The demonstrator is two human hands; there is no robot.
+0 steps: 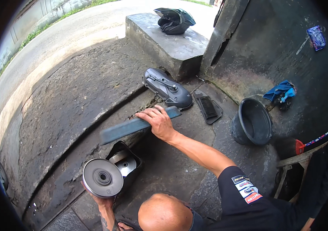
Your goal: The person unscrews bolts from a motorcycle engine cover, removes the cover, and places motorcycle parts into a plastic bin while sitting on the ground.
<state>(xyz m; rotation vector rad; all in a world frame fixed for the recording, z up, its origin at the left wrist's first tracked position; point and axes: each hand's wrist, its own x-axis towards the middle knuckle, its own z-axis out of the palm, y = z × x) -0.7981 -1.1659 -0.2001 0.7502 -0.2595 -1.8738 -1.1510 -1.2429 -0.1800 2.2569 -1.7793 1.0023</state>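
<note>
My left hand grips a round grey metal pulley-like disc from below, its flat face with a ringed centre hole turned up. Beside the disc, a black open container holds a silvery round metal part, partly covered by the disc. My right hand is wrapped over a long, flat blue-grey bar, slightly blurred, held above the ground. Beyond the bar's right end lies a dark scooter transmission cover with a kick lever on it. A black slatted plate rests beside the cover.
A black bucket stands at right, near a blue cloth. A helmet sits on a concrete block. A purple packet, a red-headed brush and a wooden stool are farther right.
</note>
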